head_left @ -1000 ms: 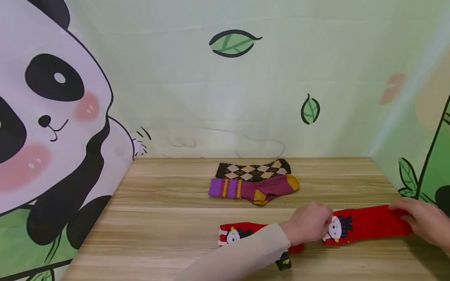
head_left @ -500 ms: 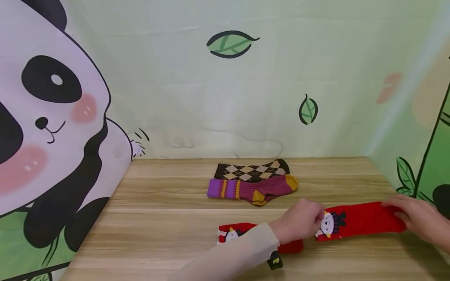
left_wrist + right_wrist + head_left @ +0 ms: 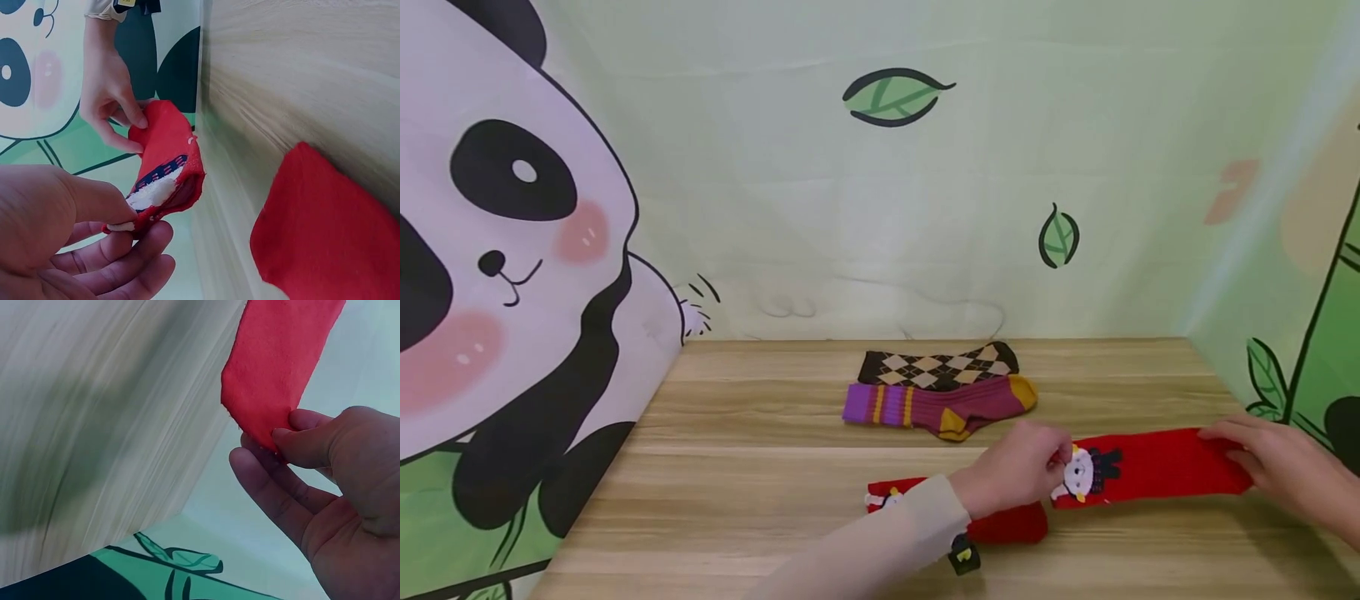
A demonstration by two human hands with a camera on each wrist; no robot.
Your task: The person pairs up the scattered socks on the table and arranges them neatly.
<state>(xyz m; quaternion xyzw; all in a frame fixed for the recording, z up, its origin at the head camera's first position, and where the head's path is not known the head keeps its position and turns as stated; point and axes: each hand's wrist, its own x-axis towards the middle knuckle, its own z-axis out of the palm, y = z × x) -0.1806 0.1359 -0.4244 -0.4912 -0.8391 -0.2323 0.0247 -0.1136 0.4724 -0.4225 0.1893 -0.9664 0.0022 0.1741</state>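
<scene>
A red sock (image 3: 1165,465) with a white animal figure is stretched between both hands, lifted off the table. My left hand (image 3: 1018,468) pinches its figured end; in the left wrist view the thumb and fingers of the left hand (image 3: 94,231) grip the edge beside the white patch. My right hand (image 3: 1281,471) pinches the plain red end, thumb against fingers, as the right wrist view shows on the sock (image 3: 281,369). A second red sock (image 3: 1011,525) with a similar figure lies on the table, partly hidden under the left forearm.
Behind lie a purple sock (image 3: 977,407) with yellow heel and toe and a black-and-tan argyle sock (image 3: 936,367), side by side. A wooden table (image 3: 737,467) meets a pale green cloth backdrop (image 3: 775,208) with panda and leaf prints.
Both hands have moved left with the red sock held between them, bringing it over toward the second red sock. The socks on the table stay where they were.
</scene>
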